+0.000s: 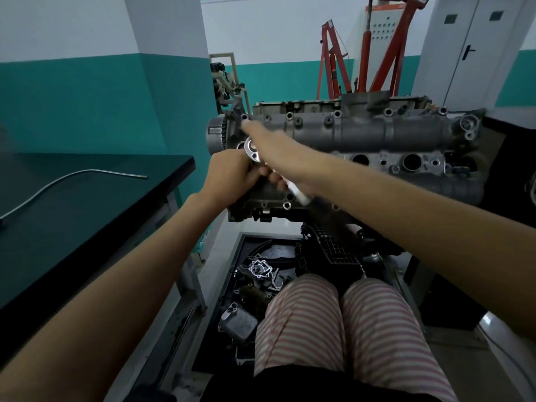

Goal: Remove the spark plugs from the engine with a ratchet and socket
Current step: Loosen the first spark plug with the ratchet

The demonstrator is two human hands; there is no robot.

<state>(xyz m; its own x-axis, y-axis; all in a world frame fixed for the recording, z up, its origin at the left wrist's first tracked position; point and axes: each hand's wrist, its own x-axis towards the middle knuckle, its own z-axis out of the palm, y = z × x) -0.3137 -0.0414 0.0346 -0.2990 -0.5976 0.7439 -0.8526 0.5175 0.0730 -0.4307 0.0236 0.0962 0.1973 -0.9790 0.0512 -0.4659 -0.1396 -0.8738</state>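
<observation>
The grey engine cylinder head [362, 132] stands on a stand in front of me, with round spark plug wells [412, 161] along its face. A shiny ratchet [252, 150] sits over the leftmost well, its handle [300, 195] running down to the right. My left hand [232, 175] grips the ratchet just below its head. My right hand [269, 140] reaches across above the ratchet with fingers stretched toward the engine's left end; it is motion-blurred. The socket and any spark plug are hidden.
A dark table [87, 204] with a bent metal tube [66, 178] stands at the left. A tray of engine parts [261, 274] lies on the floor below the engine, by my striped-trousered knees. A red engine crane [374, 53] stands behind.
</observation>
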